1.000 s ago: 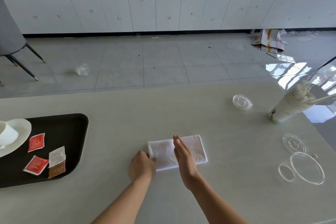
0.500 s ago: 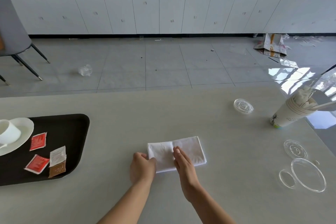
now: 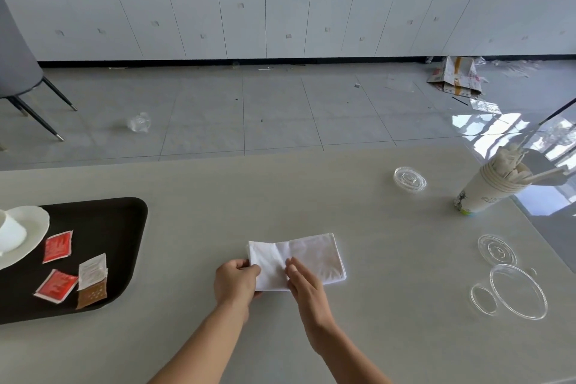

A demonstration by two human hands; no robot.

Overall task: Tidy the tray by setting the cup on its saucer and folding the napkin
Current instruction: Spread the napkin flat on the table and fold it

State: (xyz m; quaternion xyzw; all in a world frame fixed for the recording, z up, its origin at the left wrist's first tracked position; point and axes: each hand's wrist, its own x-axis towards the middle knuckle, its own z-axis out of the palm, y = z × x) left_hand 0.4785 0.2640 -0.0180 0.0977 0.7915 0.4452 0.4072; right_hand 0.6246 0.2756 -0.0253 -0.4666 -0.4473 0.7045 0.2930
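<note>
White cloth napkin [image 3: 314, 256], folded to a rectangle, lies on the pale bench [image 3: 280, 196], right of the black plastic tray [image 3: 106, 224] and apart from it. Compared with a second ago, the right grip [image 3: 307, 285] has slid nearer. Its straight fingers now rest flat on the napkin beside the middle crease and hold nothing. The left grip [image 3: 237, 282] pinches the napkin's near left corner between thumb and curled fingers, much as it did then.

The tray carries one white cup [image 3: 11, 232] standing on one white saucer [image 3: 34, 221], both cut off by the left edge of the view. It also holds four sachets: two red sachets [image 3: 57, 246], one white sachet [image 3: 92, 270] and one brown sachet [image 3: 92, 294], the white one overlapping the brown.

On the right of the bench lie four clear plastic pieces: a far flat lid [image 3: 410, 179], a nearer flat lid [image 3: 497, 249], a wide round lid [image 3: 517, 291] and a small ring [image 3: 483, 304]. One stack of paper cups [image 3: 486, 193] holds white sticks.
</note>
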